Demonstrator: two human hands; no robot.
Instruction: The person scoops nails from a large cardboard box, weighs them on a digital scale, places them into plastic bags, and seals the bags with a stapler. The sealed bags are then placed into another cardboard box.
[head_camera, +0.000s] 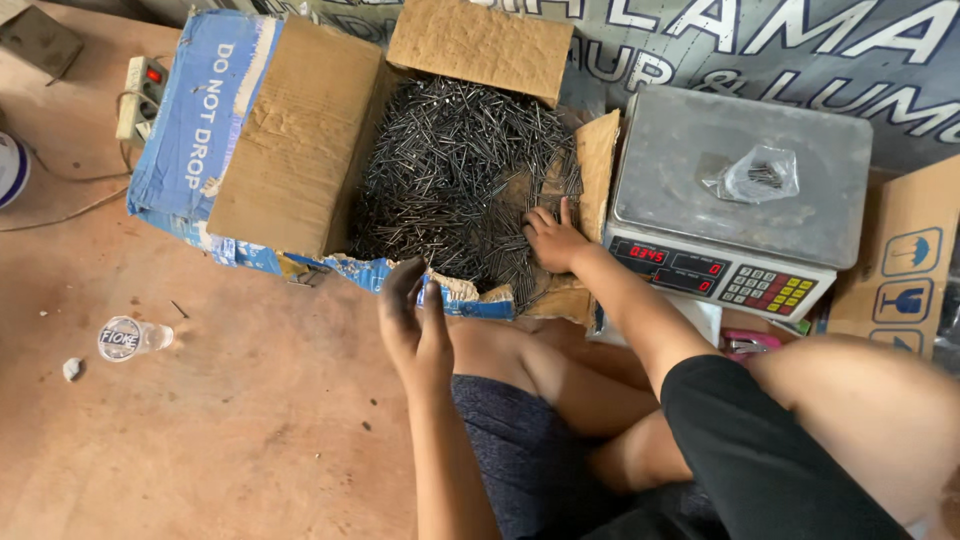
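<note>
- Bare reddish floor (250, 440), person sitting cross-legged by a torn cardboard box (290, 140) and a grey scale (740, 190).
- Step looks like gathering – right hand (553, 240) spread flat on the nails (450, 170); next move calls for a closing pinch.
- Left hand (415, 325) loosely open, empty, hovering at the box edge.
- Nails – thin, dark, heaped loose inside the box; a small clear bag (755, 175) of them on the scale.

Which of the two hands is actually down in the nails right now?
The right hand, fingers spread on the nails in the torn cardboard box beside the scale. The left hand is raised outside the box.
</note>
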